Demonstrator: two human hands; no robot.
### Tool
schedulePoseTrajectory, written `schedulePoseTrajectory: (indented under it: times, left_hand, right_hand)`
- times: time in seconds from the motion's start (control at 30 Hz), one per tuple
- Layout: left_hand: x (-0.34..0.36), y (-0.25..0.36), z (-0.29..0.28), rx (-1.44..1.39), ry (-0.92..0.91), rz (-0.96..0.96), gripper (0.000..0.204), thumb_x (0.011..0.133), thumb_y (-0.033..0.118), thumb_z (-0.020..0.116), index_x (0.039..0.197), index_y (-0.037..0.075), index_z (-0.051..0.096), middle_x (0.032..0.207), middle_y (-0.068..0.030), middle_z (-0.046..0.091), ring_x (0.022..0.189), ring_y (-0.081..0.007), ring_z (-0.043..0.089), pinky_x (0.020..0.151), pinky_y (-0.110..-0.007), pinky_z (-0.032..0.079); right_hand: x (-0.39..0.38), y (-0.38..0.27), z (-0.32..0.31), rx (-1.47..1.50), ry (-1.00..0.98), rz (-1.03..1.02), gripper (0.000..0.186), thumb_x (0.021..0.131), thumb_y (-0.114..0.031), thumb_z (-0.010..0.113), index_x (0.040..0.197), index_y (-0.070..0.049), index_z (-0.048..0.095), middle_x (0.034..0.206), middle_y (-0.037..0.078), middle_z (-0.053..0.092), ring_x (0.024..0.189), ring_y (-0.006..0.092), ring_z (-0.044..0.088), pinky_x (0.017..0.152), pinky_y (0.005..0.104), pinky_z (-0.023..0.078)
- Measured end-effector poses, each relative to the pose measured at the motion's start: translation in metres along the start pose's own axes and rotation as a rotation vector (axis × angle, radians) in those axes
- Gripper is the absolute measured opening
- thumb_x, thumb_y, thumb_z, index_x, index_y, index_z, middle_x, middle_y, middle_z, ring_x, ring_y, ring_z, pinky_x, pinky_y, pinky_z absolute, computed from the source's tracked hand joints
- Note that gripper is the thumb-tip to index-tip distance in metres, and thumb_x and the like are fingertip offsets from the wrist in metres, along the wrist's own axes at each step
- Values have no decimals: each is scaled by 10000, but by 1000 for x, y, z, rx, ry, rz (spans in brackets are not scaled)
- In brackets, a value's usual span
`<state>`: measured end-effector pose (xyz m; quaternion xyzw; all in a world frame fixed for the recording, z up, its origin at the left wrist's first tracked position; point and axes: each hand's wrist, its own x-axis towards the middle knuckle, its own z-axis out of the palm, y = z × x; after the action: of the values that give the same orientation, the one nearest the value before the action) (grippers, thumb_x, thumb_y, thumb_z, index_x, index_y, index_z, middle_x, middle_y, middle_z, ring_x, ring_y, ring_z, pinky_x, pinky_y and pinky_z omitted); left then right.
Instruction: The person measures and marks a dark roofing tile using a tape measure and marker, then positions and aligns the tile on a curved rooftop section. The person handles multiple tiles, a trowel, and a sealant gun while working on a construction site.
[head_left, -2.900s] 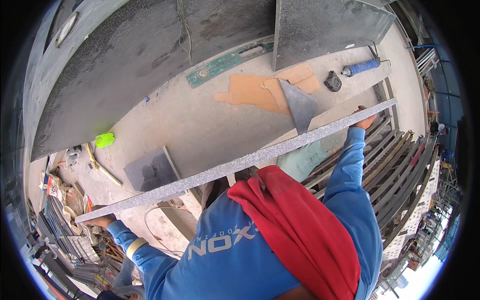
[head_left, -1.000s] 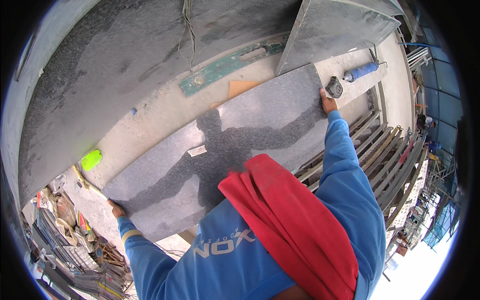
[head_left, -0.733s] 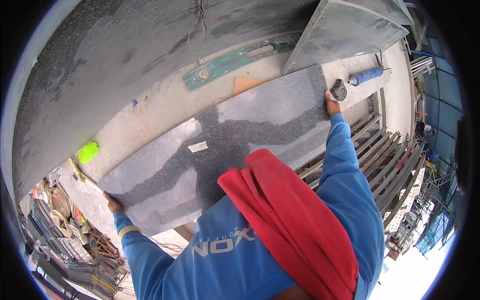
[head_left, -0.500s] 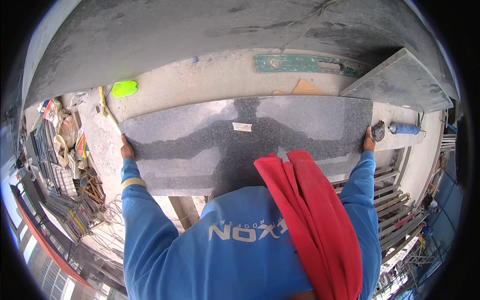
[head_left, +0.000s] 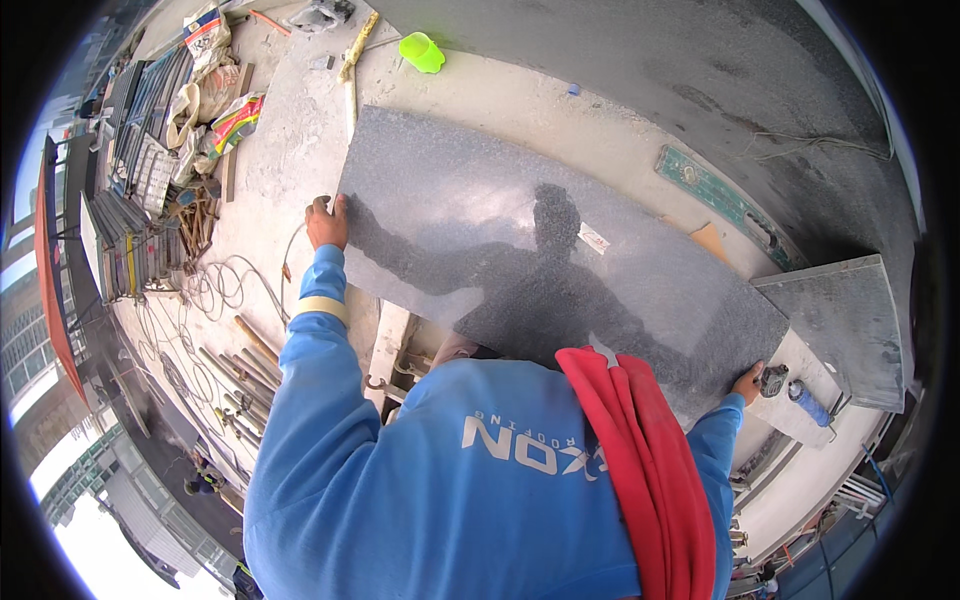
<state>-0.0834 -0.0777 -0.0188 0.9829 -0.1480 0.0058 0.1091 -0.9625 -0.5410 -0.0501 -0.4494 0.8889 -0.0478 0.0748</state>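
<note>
A long dark grey polished stone slab [head_left: 440, 185] lies across in front of me, bearing a small white label [head_left: 594, 238] and a dark reflection of head and arms. My left hand [head_left: 327, 222] is closed on the slab's left end, fingers bent at the edge. At the opposite end, my right hand [head_left: 747, 383] grips the slab's edge, its fingertips partly hidden. Right beside that hand sits a small black object [head_left: 773, 380] whose kind I cannot make out. A blue caulking gun [head_left: 810, 403] lies just past it.
Beyond the slab lie a green spirit level [head_left: 720, 195], a bright green plastic container [head_left: 422, 52] and a brown cardboard piece [head_left: 710, 240]. A smaller grey slab [head_left: 845, 320] leans at right. Cables [head_left: 215, 285], metal pipes [head_left: 245, 375] and bags [head_left: 215, 95] occupy the left.
My view has turned, so the slab and surroundings appear rotated clockwise. More of the left hand's bent fingers shows now. Both hands remain on the slab's ends.
</note>
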Motion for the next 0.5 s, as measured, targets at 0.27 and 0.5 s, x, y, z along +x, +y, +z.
schedulePoseTrajectory:
  times: [0.27,0.5]
  left_hand:
    - [-131,-99,-11,-708,-147,-1015,637,1031,507,396,1372,-19,510,1277,-254,634,1067,-367,664,863,-473,504]
    - [-129,-83,2,-1465,-251,-1164,868,1002,684,240,1559,18,218,1561,-252,328,1405,-409,377,1116,-557,329]
  right_hand:
    - [-74,-25,-3,-93,264,-108,788,897,-731,480,1474,-195,505,1510,154,423,1384,349,416,1062,618,360]
    - [-191,-3,9,-81,239,-185,705,889,-601,615,1455,-189,529,1519,188,392,1406,364,374,1105,578,341]
